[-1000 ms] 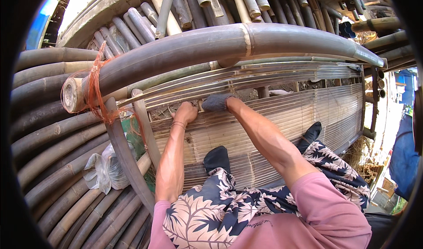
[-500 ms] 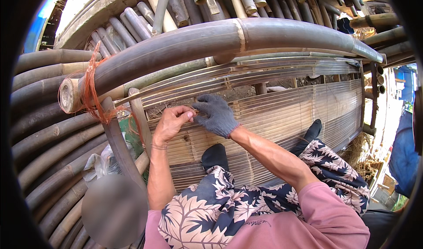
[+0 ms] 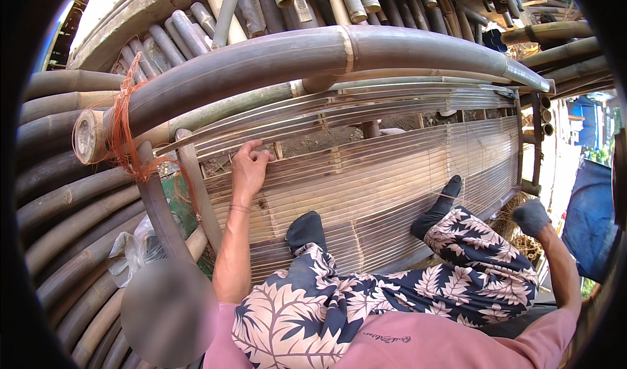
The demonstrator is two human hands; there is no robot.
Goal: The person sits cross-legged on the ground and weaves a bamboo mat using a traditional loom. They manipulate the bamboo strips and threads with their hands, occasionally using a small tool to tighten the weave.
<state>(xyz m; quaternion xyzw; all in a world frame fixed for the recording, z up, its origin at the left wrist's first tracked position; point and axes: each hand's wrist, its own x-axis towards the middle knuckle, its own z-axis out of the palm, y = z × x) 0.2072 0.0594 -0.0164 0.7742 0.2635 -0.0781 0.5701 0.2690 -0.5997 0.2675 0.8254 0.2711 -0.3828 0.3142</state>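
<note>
- On the top edge of the woven bamboo mat (image 3: 392,173), the bare left hand (image 3: 251,163) rests with fingers curled over the uppermost slat; fingertips hook the edge and the thumb lies on the mat face. Grip is closed on the slat, not a loose touch.
- Mat lies flat under the person, its slats running left to right and bound by cross strips. It spans from the left hand to the vertical post (image 3: 537,140) at the far right.
- Right hand (image 3: 530,215), in a dark grey glove, is off the mat past its lower right corner, well apart from the left hand. It looks bunched; whether it holds anything cannot be told.
- Two feet in black socks press on the mat: one near centre (image 3: 305,228), one further right (image 3: 450,187).
- Thick bamboo pole (image 3: 294,55) arches above the mat, with orange twine (image 3: 124,134) wound around its cut left end.
- Loose bundle of thin slats (image 3: 366,104) lies between pole and mat.
- Stacked bamboo poles (image 3: 59,192) fill the left side; a crumpled clear plastic bag (image 3: 134,251) sits against them.
</note>
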